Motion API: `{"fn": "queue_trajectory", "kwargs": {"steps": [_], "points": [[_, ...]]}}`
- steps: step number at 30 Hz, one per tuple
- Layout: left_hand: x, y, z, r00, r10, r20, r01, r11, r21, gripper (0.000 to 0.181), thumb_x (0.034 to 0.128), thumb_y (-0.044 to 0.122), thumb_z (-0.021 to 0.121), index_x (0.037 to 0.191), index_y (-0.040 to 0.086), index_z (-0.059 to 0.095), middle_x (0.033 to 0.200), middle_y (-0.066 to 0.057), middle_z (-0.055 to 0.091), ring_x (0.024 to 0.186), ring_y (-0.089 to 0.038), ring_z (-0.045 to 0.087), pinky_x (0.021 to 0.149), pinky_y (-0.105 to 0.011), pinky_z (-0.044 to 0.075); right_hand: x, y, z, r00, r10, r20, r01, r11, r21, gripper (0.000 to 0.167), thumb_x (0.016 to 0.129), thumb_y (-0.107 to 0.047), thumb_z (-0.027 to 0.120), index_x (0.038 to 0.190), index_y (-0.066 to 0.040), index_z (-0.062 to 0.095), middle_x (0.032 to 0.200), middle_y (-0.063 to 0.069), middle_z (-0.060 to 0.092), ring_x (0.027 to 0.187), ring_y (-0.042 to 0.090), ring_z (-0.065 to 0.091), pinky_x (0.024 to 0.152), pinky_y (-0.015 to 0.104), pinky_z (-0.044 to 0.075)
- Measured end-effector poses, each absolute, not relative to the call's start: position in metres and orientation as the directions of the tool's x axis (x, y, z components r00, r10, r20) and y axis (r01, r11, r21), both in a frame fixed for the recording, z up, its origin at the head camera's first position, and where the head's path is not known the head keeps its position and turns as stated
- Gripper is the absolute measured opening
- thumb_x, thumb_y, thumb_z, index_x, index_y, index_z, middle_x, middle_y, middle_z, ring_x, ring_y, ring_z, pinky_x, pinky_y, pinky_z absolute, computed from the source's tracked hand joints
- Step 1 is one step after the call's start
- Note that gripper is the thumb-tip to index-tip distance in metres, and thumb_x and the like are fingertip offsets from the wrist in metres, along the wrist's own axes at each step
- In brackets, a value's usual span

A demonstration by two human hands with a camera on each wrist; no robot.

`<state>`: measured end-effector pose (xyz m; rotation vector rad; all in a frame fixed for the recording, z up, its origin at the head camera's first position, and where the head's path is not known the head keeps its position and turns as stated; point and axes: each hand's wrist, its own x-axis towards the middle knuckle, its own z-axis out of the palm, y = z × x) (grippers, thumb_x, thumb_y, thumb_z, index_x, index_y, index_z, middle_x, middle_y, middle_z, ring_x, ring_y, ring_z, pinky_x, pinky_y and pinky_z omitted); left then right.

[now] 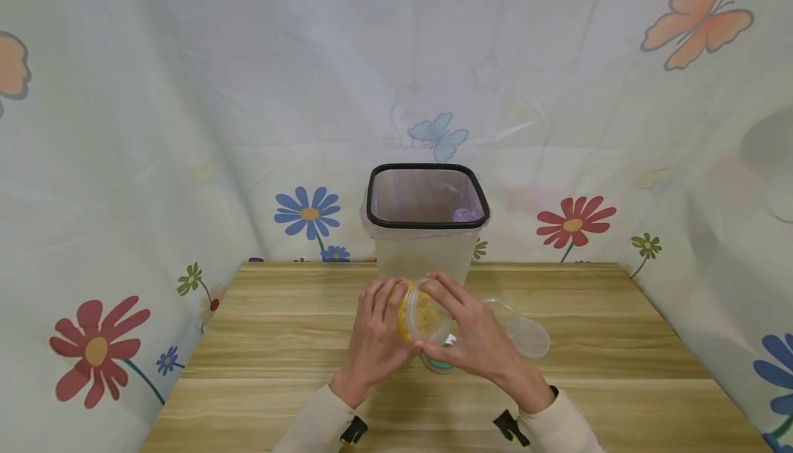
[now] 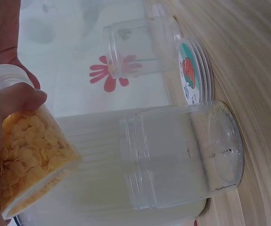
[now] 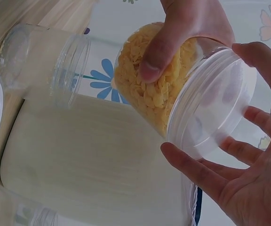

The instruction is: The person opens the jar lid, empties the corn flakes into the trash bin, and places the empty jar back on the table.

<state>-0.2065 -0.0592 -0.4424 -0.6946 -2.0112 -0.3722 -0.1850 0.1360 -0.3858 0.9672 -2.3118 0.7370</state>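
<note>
Clear round plastic jar (image 1: 405, 322) full of yellow flakes (image 2: 29, 150) is held tilted over the near middle of the table (image 1: 291, 322), its capped end towards the right. I have the left hand (image 1: 378, 329) wrapped round its body and the right hand (image 1: 477, 336) gripping the rim of its translucent white plastic lid (image 3: 213, 103) between thumb and spread fingers. I judge the step to be working that lid; I cannot tell whether it is being tightened or loosened. Either way, the next move seems to call for a firm left grip and an even turn from the right, with the jar brought more upright in case flakes spill.

Below, a stack of round lids with a green-and-white label (image 2: 196, 73) sits between two clear empty jars, one on the left (image 2: 187, 155) and one on the right (image 2: 142, 47). These crowd any setting-down spot, and I would expect a low wrist to knock them. Just beyond stands a pale, square bin with a black rim (image 1: 427, 250), blocking the far side; flowered white cloth (image 1: 204, 219) hangs behind.
</note>
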Motion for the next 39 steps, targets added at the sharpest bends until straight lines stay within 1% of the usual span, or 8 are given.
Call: {"fn": "queue_trajectory", "kwargs": {"steps": [6, 11, 15, 23, 30, 36, 37, 39], "points": [[-0.2064, -0.0597, -0.4406, -0.406, 0.33, 0.852, 0.613, 0.79, -0.014, 0.102, 0.0515, 0.054, 0.089, 0.132, 0.005, 0.051, 0.13, -0.01, 0.057, 0.12, -0.029, 0.049, 0.103, -0.042, 0.043, -0.1864, 0.1386, -0.386, -0.588, -0.498, 0.637, -0.77, 0.585, -0.253, 0.082, 0.068, -0.042, 0.086, 0.139, -0.022, 0.05, 0.147, 0.012, 0.05, 0.126, 0.038, 0.056, 0.087, 0.052, 0.056], [-0.2062, -0.0604, -0.4397, -0.407, 0.337, 0.849, 0.628, 0.778, -0.008, 0.107, 0.0466, 0.054, 0.092, 0.132, 0.005, 0.05, 0.128, -0.011, 0.059, 0.119, -0.03, 0.05, 0.102, -0.042, 0.045, -0.1881, 0.1406, -0.3869, -0.564, -0.526, 0.636, -0.787, 0.575, -0.222, 0.085, 0.064, -0.039, 0.088, 0.139, -0.021, 0.051, 0.145, 0.015, 0.05, 0.123, 0.038, 0.058, 0.088, 0.051, 0.056], [-0.2057, -0.0612, -0.439, -0.409, 0.35, 0.843, 0.639, 0.769, -0.009, 0.108, 0.0451, 0.053, 0.093, 0.132, 0.004, 0.05, 0.126, -0.011, 0.06, 0.118, -0.03, 0.051, 0.101, -0.041, 0.046, -0.1891, 0.1417, -0.3872, -0.549, -0.542, 0.637, -0.797, 0.57, -0.202, 0.087, 0.061, -0.036, 0.089, 0.138, -0.019, 0.052, 0.145, 0.016, 0.051, 0.121, 0.039, 0.059, 0.088, 0.052, 0.056], [-0.2063, -0.0619, -0.4389, -0.417, 0.366, 0.832, 0.643, 0.766, -0.014, 0.106, 0.0458, 0.052, 0.092, 0.132, 0.005, 0.051, 0.127, -0.009, 0.059, 0.118, -0.029, 0.051, 0.102, -0.041, 0.046, -0.1881, 0.1452, -0.3867, -0.528, -0.575, 0.624, -0.81, 0.563, -0.166, 0.09, 0.06, -0.037, 0.092, 0.139, -0.02, 0.053, 0.147, 0.017, 0.049, 0.125, 0.04, 0.056, 0.09, 0.054, 0.054], [-0.2071, -0.0622, -0.4412, -0.43, 0.362, 0.827, 0.66, 0.752, 0.013, 0.101, 0.0512, 0.049, 0.09, 0.132, 0.005, 0.049, 0.134, -0.011, 0.055, 0.123, -0.03, 0.049, 0.104, -0.042, 0.044, -0.1878, 0.1462, -0.387, -0.498, -0.602, 0.625, -0.822, 0.558, -0.117, 0.09, 0.061, -0.036, 0.092, 0.139, -0.021, 0.052, 0.147, 0.017, 0.047, 0.13, 0.039, 0.052, 0.092, 0.053, 0.054], [-0.209, -0.0629, -0.4417, -0.401, 0.355, 0.844, 0.683, 0.73, 0.018, 0.1, 0.0517, 0.046, 0.091, 0.131, 0.003, 0.048, 0.139, -0.015, 0.053, 0.128, -0.031, 0.05, 0.107, -0.044, 0.043, -0.1887, 0.1452, -0.3884, -0.469, -0.609, 0.64, -0.831, 0.55, -0.086, 0.091, 0.06, -0.034, 0.092, 0.141, -0.022, 0.05, 0.147, 0.014, 0.047, 0.127, 0.036, 0.054, 0.088, 0.051, 0.056], [-0.2093, -0.063, -0.4418, -0.394, 0.352, 0.849, 0.682, 0.731, 0.013, 0.101, 0.0511, 0.046, 0.091, 0.131, 0.003, 0.048, 0.139, -0.015, 0.054, 0.127, -0.031, 0.05, 0.107, -0.044, 0.043, -0.1884, 0.1447, -0.3883, -0.47, -0.607, 0.64, -0.831, 0.549, -0.09, 0.092, 0.061, -0.035, 0.091, 0.142, -0.022, 0.049, 0.148, 0.013, 0.045, 0.127, 0.035, 0.054, 0.088, 0.051, 0.056], [-0.2105, -0.063, -0.4416, -0.375, 0.348, 0.86, 0.683, 0.73, 0.002, 0.099, 0.0512, 0.043, 0.091, 0.131, 0.003, 0.049, 0.137, -0.014, 0.055, 0.125, -0.031, 0.051, 0.106, -0.044, 0.043, -0.1869, 0.1431, -0.388, -0.5, -0.587, 0.636, -0.82, 0.557, -0.13, 0.09, 0.066, -0.039, 0.088, 0.144, -0.023, 0.046, 0.15, 0.012, 0.041, 0.125, 0.032, 0.055, 0.087, 0.05, 0.056]]}}
